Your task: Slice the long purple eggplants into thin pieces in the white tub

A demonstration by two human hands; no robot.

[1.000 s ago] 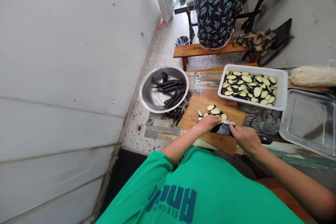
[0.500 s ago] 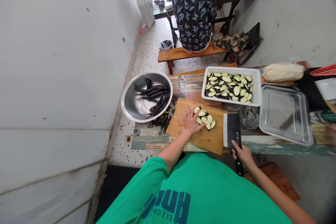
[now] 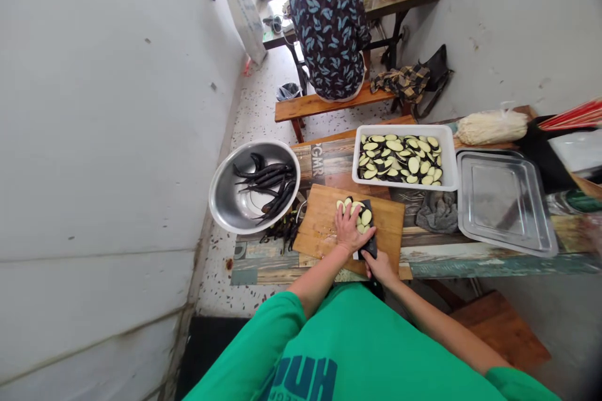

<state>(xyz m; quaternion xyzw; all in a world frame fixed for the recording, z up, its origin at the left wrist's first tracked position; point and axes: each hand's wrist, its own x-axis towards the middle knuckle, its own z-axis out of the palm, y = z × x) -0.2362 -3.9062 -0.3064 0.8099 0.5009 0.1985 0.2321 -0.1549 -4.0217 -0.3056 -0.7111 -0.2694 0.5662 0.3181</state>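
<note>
eggplant slices point(image 3: 367, 217) under and beside spread left hand point(image 3: 348, 232); right hand point(image 3: 382, 268) clamped on cleaver point(image 3: 371, 244)

A plaid cloth point(image 3: 402, 83) lies on a bench point(image 3: 301, 108).

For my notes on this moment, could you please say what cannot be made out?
Head view: part of the knife, hidden by the eggplant slices and left hand.
Head view: the hands of the seated person, hidden by their body.
Head view: lettering low on the shirt, cut off by the bottom edge.
Head view: right ends of the red sticks, cut off by the edge.
</note>
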